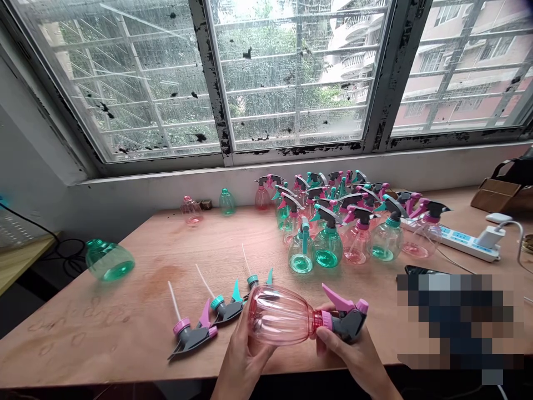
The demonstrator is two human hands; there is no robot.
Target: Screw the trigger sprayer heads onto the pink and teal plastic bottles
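Note:
A clear pink spray bottle [281, 315] lies sideways between my hands above the table's front edge. My left hand [247, 347] is wrapped round its base end. At the neck, the fingers of my right hand [343, 344] grip the pink collar of the trigger sprayer [350, 319], which sits on the bottle's mouth. Left of the bottle, loose spray heads lie on the table: one with a pink collar [191, 333], one with a teal collar [225, 305], and another teal one [252, 281] partly hidden behind my left hand and the bottle.
Several pink and green spray bottles with heads [327, 244] stand grouped at the back right. Headless bottles include a green one [110, 261] tipped at the left edge, a pink one [191, 212] and a green one [227, 201]. A power strip [468, 243] lies at right, near a blurred-out patch.

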